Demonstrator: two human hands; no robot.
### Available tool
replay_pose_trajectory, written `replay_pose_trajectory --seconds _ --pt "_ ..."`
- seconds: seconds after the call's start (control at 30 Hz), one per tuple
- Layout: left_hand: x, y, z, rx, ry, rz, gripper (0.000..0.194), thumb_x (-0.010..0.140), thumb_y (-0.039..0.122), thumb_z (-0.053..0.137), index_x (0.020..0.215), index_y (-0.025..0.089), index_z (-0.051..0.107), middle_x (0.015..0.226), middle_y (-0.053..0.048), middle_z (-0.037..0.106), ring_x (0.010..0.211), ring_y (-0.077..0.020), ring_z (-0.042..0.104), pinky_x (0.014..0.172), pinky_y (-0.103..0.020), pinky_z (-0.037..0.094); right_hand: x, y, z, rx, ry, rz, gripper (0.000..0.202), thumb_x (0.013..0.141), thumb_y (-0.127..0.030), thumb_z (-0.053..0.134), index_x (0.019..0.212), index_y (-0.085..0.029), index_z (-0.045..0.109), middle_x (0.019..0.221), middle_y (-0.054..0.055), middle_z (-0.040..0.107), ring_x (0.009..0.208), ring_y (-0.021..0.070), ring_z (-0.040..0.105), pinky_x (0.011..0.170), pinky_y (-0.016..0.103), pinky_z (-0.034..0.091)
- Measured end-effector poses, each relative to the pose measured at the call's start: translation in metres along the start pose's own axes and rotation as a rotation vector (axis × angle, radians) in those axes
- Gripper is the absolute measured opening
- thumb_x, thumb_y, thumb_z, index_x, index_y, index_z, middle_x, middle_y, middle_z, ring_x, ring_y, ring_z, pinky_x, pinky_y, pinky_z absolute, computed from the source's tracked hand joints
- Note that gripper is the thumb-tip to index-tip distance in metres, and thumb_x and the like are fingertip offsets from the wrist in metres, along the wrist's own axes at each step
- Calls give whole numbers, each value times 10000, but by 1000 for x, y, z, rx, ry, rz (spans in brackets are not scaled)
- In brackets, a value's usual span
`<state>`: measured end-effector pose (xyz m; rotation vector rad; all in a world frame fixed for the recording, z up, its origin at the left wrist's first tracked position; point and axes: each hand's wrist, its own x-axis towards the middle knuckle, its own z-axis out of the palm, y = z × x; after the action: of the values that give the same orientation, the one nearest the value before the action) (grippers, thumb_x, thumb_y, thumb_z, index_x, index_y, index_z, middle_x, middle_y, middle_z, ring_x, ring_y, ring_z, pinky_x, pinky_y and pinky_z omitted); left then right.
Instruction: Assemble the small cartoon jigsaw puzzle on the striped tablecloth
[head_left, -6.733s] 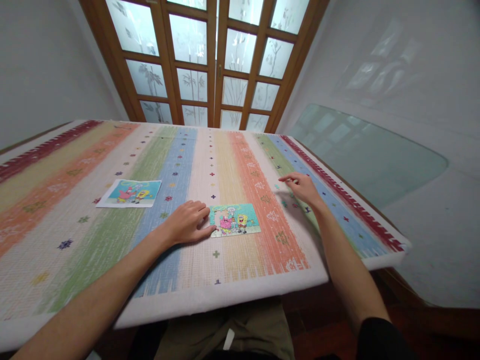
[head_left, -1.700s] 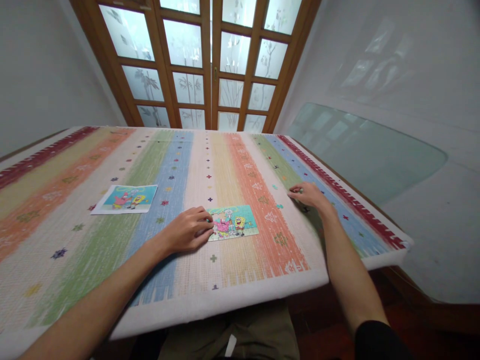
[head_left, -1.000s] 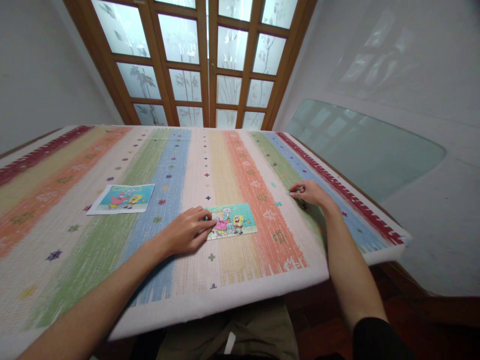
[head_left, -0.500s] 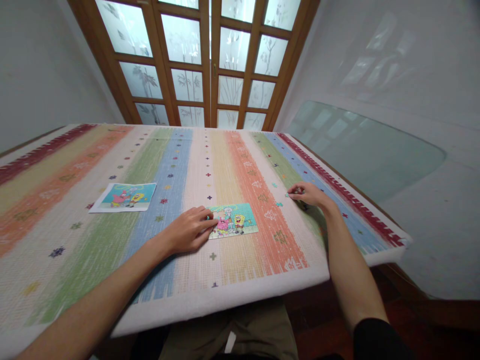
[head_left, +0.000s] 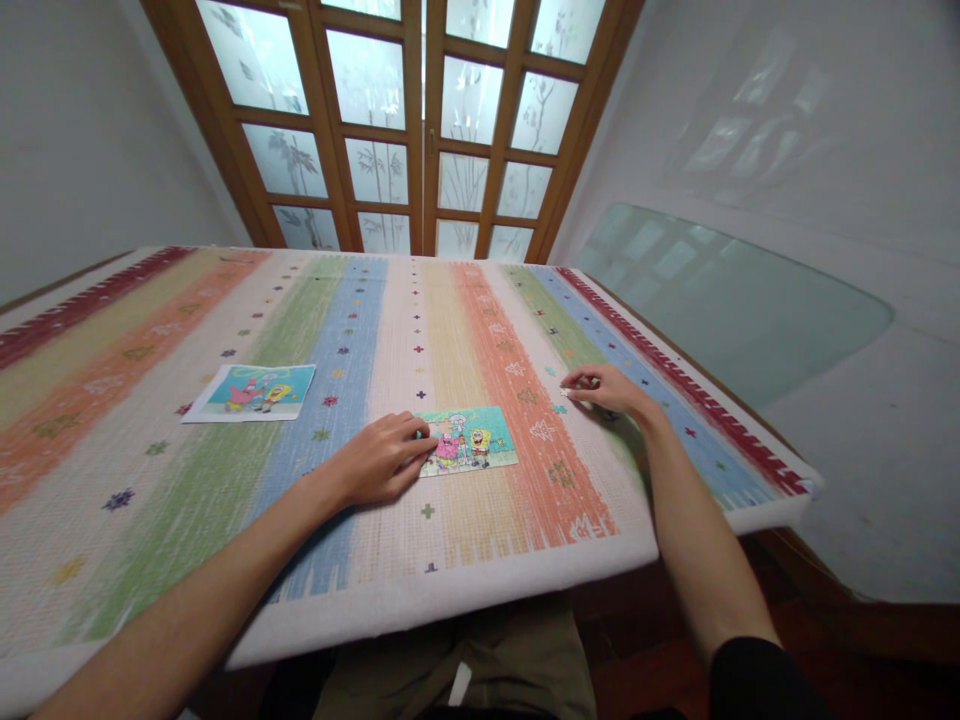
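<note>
A cartoon jigsaw puzzle [head_left: 487, 440], largely assembled, lies flat near the front of the table. My left hand [head_left: 386, 458] rests at its left edge, fingers bent together and pressing on it; the hand hides that side of the picture. To the right, my right hand [head_left: 611, 390] pinches a small pale puzzle piece [head_left: 565, 391] between thumb and fingertips, close above the cloth. Two loose turquoise pieces lie beside those fingertips, one puzzle piece [head_left: 550, 371] just beyond and another piece [head_left: 559, 409] nearer to me.
A printed reference picture [head_left: 259, 393] of the cartoon scene lies left of the puzzle. The striped tablecloth [head_left: 300, 520] covers the table, with its front edge close to my lap. Walls flank the table, and a glazed wooden door [head_left: 416, 130] stands behind it.
My right hand has shifted slightly left, and the piece in its fingertips now shows a pale side. The left hand and the puzzle have stayed in place.
</note>
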<state>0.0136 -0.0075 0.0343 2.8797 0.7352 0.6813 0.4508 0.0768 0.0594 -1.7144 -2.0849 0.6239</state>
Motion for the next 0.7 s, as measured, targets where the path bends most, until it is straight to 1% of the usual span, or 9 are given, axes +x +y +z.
replay_pose_trajectory --seconds 0.1,0.17,0.33,0.4,0.47,0.57,0.63,0.7 --pt "0 0 0 7 2 5 269 1021 206 441 1109 190 696 1013 -103 680 896 -233 608 807 -391 518 0 -3 2 -51 -19 -49 211 711 -366 715 825 -206 790 827 48 732 705 175 584 650 289 461" --pt "0 0 0 18 -2 9 274 1024 207 438 1107 182 698 1011 -107 682 896 -237 611 805 -395 521 0 -3 3 -64 -19 -60 210 724 -374 710 814 -202 788 816 48 730 707 177 589 664 293 464" --pt "0 -2 2 11 -4 13 274 1015 197 444 1111 174 700 1012 -114 685 899 -242 619 806 -403 527 2 -7 9 -22 31 -21 196 781 -367 670 776 -194 764 766 53 743 731 204 636 710 319 492" --pt "0 -2 2 6 3 16 271 1012 193 448 1113 180 699 1010 -111 686 898 -240 622 807 -400 526 4 -13 13 13 42 -7 226 803 -396 669 792 -190 761 775 64 752 733 210 655 708 326 507" --pt "-1 -2 2 4 9 19 269 1013 192 449 1118 185 696 1010 -108 688 902 -239 624 809 -397 525 5 -21 17 120 28 -8 295 804 -454 687 887 -184 772 791 69 755 715 208 664 682 326 516" --pt "-1 -2 2 9 15 24 268 1013 194 450 1124 190 694 1010 -106 691 902 -238 626 808 -395 527 7 -40 26 371 -17 -38 441 777 -537 729 1042 -185 764 789 58 743 702 199 670 664 328 528" --pt "-2 -3 3 15 15 24 266 1016 200 452 1124 189 695 1013 -107 692 901 -240 628 807 -397 528 7 -55 32 464 -61 -44 445 750 -536 763 1025 -187 763 767 50 732 688 190 662 657 329 534" --pt "-2 -3 3 17 14 20 265 1018 203 454 1124 189 697 1017 -109 693 905 -239 629 809 -395 527 7 -72 40 531 -126 -33 381 749 -477 776 1004 -194 760 802 56 749 703 181 670 677 330 551"
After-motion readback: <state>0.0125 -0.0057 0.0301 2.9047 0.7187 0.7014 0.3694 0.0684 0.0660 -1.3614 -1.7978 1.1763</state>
